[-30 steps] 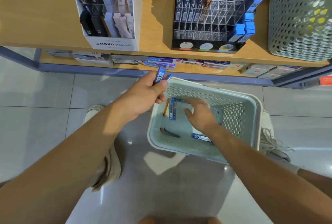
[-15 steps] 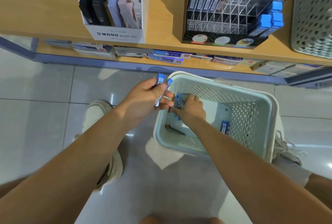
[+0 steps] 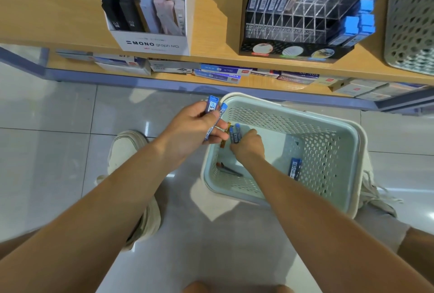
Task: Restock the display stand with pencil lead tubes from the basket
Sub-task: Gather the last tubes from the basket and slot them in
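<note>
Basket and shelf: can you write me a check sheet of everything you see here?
Surface: grey tiled floor; wooden shelf above it.
Job's things: basket on the floor; display stand on the shelf, many slots empty; loose tube against the basket's wall.
Clutter: dark pen-like thing on the basket's bottom.
Hands: left hand holds two blue tubes; right hand grips a blue pair inside the basket.
Cables: nothing seen.
Surroundings: MONO box, second basket, pale shoe.
</note>
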